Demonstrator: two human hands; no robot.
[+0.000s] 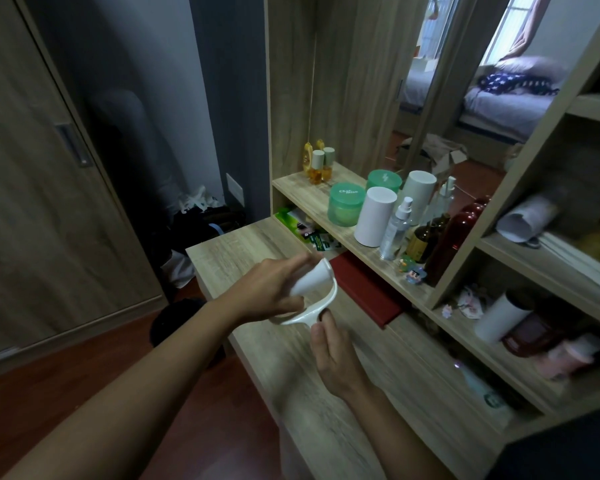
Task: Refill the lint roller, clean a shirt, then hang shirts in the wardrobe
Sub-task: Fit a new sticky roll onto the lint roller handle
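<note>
Above the table [257, 244], the left hand [267, 289] wrapped its grip around the white roll [310, 278] while the right hand [333, 358] pinched the lint roller [317, 308] handle.

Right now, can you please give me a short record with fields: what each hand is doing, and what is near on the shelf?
left hand: grips the white roll of the lint roller
right hand: holds the white handle from below
place: above the wooden desk top
shelf behind: green jar, white cylinder, spray bottle
under shelf: red book
</note>
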